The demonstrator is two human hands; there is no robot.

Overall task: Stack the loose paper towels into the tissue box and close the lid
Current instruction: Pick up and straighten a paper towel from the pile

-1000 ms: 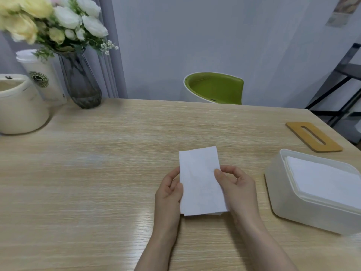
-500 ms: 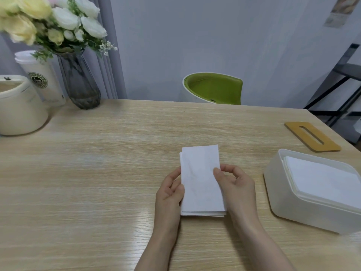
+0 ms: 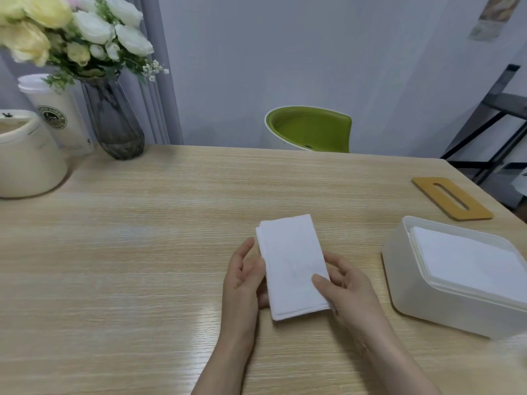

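Note:
A small stack of folded white paper towels (image 3: 291, 266) lies between my hands near the table's middle. My right hand (image 3: 346, 286) pinches its right edge, thumb on top and fingers underneath. My left hand (image 3: 242, 277) rests against the stack's left edge with fingers fairly straight. The white tissue box (image 3: 410, 283) stands open at the right, with white towels (image 3: 467, 260) inside it. Its wooden lid (image 3: 452, 198) with a slot lies flat behind the box near the table's right edge.
A glass vase with flowers (image 3: 114, 121), a paper cup (image 3: 61, 118) and a cream pot (image 3: 25, 155) stand at the back left. A green chair (image 3: 310, 129) sits behind the wooden table (image 3: 142, 252). A dark metal rack (image 3: 496, 129) is at the far right.
The stack has tilted slightly, its far end swinging left. My right thumb slid down toward the stack's near right edge, and my left fingers straightened along the left edge.

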